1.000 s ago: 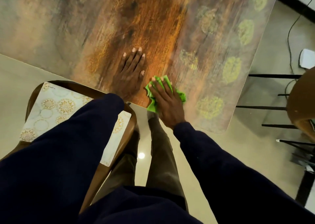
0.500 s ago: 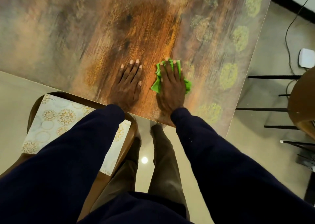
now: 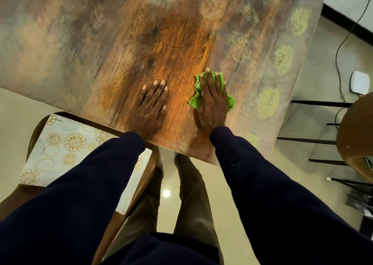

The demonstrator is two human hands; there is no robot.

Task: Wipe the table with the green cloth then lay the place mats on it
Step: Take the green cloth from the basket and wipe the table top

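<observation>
The table (image 3: 141,42) has a brown, wood-grain top with faded yellow-green round prints along its right side. My right hand (image 3: 212,101) presses flat on the green cloth (image 3: 196,99), which is crumpled under the palm near the table's front edge. To its left, my left hand (image 3: 150,107) lies flat on the bare table top, fingers together, holding nothing. The pale place mats (image 3: 66,149) with gold floral circles lie stacked on a wooden chair seat at the lower left, partly hidden by my left sleeve.
The wooden chair (image 3: 151,163) with the mats stands against the table's front edge. A second round wooden chair (image 3: 355,135) with black legs stands at the right. A white device (image 3: 361,82) and a black cable (image 3: 341,48) lie on the floor.
My right hand has slid the green cloth away from the front edge, farther onto the table and slightly right. My left hand has stayed flat in place.
</observation>
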